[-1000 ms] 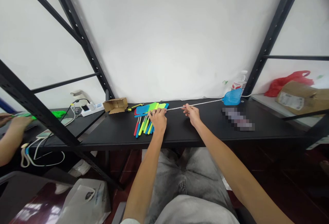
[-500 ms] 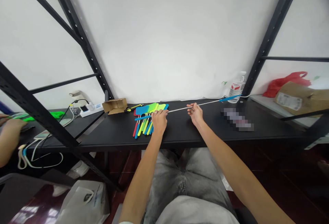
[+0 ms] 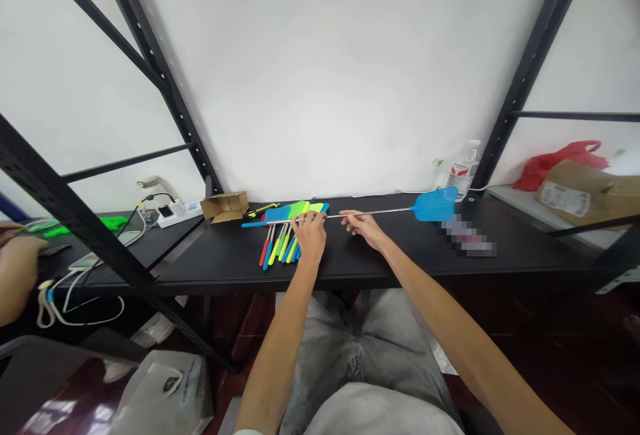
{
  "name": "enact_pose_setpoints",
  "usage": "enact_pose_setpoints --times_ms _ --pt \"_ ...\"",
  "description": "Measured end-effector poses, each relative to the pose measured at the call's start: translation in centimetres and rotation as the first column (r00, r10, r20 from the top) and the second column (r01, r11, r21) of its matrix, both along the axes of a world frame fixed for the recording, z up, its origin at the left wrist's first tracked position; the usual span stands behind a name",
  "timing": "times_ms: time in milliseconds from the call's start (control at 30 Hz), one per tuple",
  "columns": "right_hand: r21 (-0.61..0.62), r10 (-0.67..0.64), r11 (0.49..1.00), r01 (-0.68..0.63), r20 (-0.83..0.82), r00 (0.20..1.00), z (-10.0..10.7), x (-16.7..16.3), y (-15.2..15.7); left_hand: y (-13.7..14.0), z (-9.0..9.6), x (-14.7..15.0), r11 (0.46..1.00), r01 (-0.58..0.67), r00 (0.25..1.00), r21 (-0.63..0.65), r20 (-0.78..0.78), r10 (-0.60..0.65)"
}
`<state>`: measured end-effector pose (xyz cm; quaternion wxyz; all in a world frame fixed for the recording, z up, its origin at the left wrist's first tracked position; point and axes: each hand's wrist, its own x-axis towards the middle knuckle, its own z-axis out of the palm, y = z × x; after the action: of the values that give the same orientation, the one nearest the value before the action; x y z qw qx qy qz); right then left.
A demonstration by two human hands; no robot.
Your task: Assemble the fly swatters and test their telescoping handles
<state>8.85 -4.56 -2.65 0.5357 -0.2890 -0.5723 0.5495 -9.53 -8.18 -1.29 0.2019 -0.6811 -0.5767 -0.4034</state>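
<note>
A blue fly swatter (image 3: 435,205) with a long thin metal rod stretches sideways above the black table (image 3: 380,255). Its blue grip lies to the left and its flat perforated head to the right, face showing. My left hand (image 3: 310,232) is closed around the rod near the grip. Farther right, my right hand (image 3: 363,225) pinches the rod near its middle. Under and behind my left hand lies a row of several fly swatters (image 3: 280,242) in red, blue, green and yellow, handles toward me; my hand hides part of them.
An open cardboard box (image 3: 225,207) and a yellow-black cutter (image 3: 263,209) lie at the back left. A clear bottle (image 3: 463,172) stands back right, behind a blurred-out item (image 3: 470,238). Black rack posts (image 3: 530,55) flank the table. Another person's arm (image 3: 20,275) shows at far left.
The fly swatter has turned about its rod, so its head shows its face instead of its edge, and it is more level. My right hand has moved left and closed on the rod.
</note>
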Motion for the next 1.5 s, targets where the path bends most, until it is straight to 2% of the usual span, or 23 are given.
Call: enact_pose_setpoints --times_ms 100,200,300,367,500,667,833,967,1067,1167,1300,1500 --pt "-0.087 -0.135 0.989 0.121 -0.179 0.975 0.0 0.2 0.3 0.1 -0.1 -0.2 0.998 -0.064 0.996 0.004 0.070 0.064" --pt "-0.207 -0.324 0.944 0.259 -0.413 0.851 0.0 0.8 0.9 0.3 -0.2 -0.4 0.993 -0.116 0.983 -0.009 0.143 0.116" --pt "-0.281 -0.417 0.908 0.312 -0.515 0.749 -0.2 1.2 1.3 0.4 -0.2 -0.6 0.991 -0.133 0.978 -0.007 0.160 0.132" --pt "-0.282 -0.424 0.905 0.320 -0.510 0.748 -0.3 1.3 1.4 0.4 -0.2 -0.6 0.993 -0.119 0.981 0.010 0.158 0.116" --pt "-0.243 -0.393 0.918 0.314 -0.440 0.807 -0.3 1.1 1.4 0.5 -0.2 -0.9 1.000 -0.009 0.988 0.017 0.154 0.007" --pt "-0.279 -0.413 0.908 0.312 -0.477 0.776 -0.1 1.4 1.3 0.7 -0.2 -1.0 0.995 0.091 0.992 -0.048 0.092 -0.087" --pt "-0.291 -0.411 0.908 0.301 -0.492 0.767 0.1 1.4 1.1 0.6 -0.2 -0.8 0.993 0.104 0.994 -0.051 0.032 -0.103" --pt "-0.306 -0.423 0.903 0.302 -0.508 0.750 0.3 1.5 1.2 0.4 -0.2 -0.7 0.998 0.058 0.998 -0.008 0.029 -0.058" --pt "-0.379 -0.505 0.862 0.338 -0.577 0.642 0.5 2.3 1.5 0.4 -0.2 -0.9 0.999 0.029 0.999 0.015 0.033 -0.029" --pt "-0.417 -0.554 0.832 0.365 -0.618 0.557 0.5 3.2 1.8 0.4 -0.2 -1.0 0.997 0.072 0.997 -0.016 -0.009 -0.072" --pt "-0.388 -0.579 0.814 0.431 -0.600 0.553 0.5 3.9 2.1 0.3 -0.2 -0.6 0.990 0.123 0.988 -0.068 -0.081 -0.128" --pt "-0.291 -0.611 0.783 0.550 -0.531 0.588 0.3 4.5 2.5 0.1 0.0 -0.3 0.992 0.061 0.995 -0.112 -0.066 -0.069"
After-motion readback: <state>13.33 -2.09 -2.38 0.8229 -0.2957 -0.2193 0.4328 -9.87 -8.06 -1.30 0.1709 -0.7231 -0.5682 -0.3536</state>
